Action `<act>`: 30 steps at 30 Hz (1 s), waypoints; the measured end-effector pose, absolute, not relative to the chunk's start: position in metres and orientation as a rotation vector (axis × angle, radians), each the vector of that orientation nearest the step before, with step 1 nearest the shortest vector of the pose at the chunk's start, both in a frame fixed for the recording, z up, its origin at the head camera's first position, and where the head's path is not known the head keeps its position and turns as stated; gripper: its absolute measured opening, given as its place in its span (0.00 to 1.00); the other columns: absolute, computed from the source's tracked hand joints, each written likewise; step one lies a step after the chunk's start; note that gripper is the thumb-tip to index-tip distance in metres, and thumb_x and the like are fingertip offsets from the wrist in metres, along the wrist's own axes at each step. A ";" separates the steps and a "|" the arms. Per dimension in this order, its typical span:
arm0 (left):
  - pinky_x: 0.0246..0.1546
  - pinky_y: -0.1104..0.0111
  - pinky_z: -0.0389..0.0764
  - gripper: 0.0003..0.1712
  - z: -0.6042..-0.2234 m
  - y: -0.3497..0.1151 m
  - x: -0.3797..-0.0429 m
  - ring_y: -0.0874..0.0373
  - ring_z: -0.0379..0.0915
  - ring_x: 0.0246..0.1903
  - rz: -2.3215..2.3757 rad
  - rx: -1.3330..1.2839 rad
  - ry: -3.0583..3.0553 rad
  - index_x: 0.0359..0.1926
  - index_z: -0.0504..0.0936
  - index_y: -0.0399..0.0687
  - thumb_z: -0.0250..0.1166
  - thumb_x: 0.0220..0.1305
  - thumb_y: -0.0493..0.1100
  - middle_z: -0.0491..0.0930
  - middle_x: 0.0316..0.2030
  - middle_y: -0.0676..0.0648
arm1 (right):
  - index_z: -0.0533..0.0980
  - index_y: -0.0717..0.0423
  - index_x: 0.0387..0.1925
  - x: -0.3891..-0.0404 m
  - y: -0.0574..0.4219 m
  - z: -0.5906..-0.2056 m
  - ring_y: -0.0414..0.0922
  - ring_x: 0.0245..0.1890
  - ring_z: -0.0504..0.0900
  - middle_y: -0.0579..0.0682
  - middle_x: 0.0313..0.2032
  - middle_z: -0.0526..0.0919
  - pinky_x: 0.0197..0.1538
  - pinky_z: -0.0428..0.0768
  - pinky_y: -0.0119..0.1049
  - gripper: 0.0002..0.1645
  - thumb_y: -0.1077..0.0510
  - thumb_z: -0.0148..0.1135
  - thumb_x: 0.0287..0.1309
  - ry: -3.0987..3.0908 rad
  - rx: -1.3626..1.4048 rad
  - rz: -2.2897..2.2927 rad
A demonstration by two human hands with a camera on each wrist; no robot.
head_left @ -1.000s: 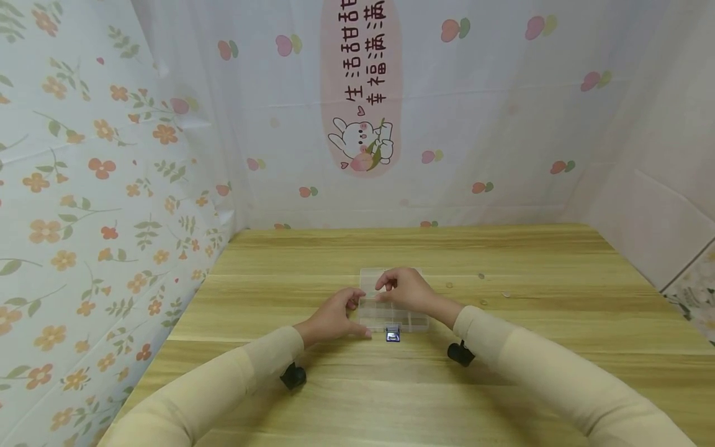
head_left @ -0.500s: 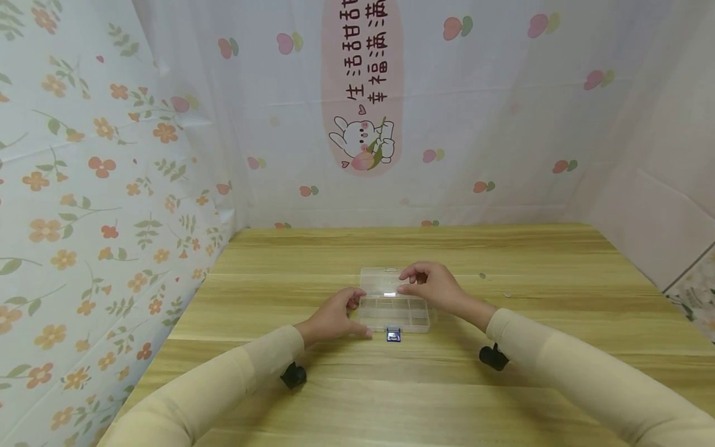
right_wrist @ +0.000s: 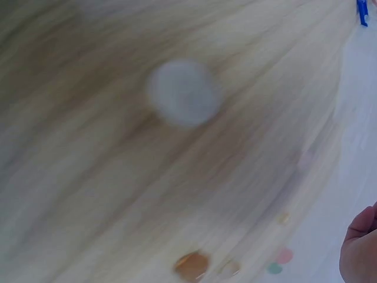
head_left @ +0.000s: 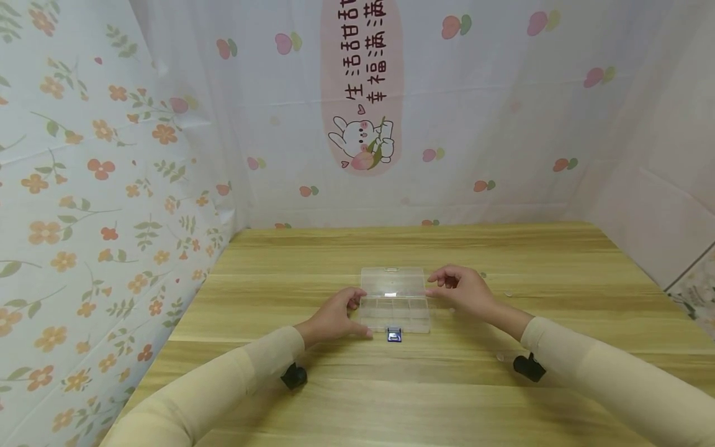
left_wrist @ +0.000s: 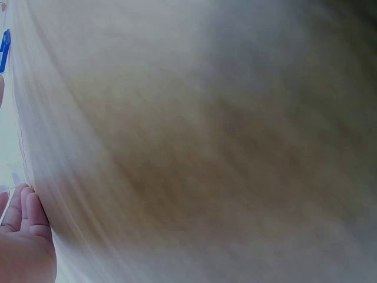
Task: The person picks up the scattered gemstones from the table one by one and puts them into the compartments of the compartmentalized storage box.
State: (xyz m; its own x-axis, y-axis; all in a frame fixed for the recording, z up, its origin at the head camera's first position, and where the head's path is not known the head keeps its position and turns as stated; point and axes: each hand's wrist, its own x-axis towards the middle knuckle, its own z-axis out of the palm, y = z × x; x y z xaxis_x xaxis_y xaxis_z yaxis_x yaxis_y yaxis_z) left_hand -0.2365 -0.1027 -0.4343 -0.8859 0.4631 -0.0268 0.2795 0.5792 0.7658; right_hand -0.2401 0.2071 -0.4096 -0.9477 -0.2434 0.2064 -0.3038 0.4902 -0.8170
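A clear plastic compartment box [head_left: 393,314] lies on the table with its lid [head_left: 393,280] folded back. A blue latch [head_left: 394,334] stands out at the front, also seen in the left wrist view as a blue latch [left_wrist: 5,50]. My left hand [head_left: 335,316] holds the box at its left end, thumb by the front edge and fingers near the hinge. Just right of the lid is my right hand [head_left: 460,290], fingers loosely bent with a gap to the thumb. Nothing shows in it. The compartments look transparent; small contents cannot be made out.
Small coin-like discs lie scattered to the right: one disc [head_left: 508,293] behind the right hand, another disc [head_left: 500,357] near the right sleeve. The right wrist view shows a blurred silvery disc [right_wrist: 185,93] and a copper-coloured disc [right_wrist: 191,266]. Behind the table [head_left: 335,391] hangs a patterned curtain [head_left: 279,136].
My right hand has moved rightward from above the box to beyond the lid's right edge, uncovering the compartments. The left hand and the box have stayed in place.
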 end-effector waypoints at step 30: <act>0.52 0.61 0.69 0.47 -0.435 -0.104 -0.236 0.57 0.66 0.47 1.228 0.642 2.563 0.64 0.69 0.43 0.81 0.43 0.48 0.71 0.47 0.51 | 0.80 0.64 0.46 -0.227 0.308 -0.424 0.41 0.28 0.70 0.54 0.36 0.75 0.27 0.71 0.31 0.24 0.49 0.70 0.57 -2.655 0.283 1.307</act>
State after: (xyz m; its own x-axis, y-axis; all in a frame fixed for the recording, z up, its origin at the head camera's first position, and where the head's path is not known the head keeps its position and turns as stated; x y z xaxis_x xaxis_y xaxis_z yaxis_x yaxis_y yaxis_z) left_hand -0.2361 -0.1043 -0.4346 -0.8783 0.4778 -0.0158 0.2872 0.5538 0.7816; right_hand -0.2266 0.3077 -0.4242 -0.9678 -0.0952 0.2332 -0.2428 0.5981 -0.7637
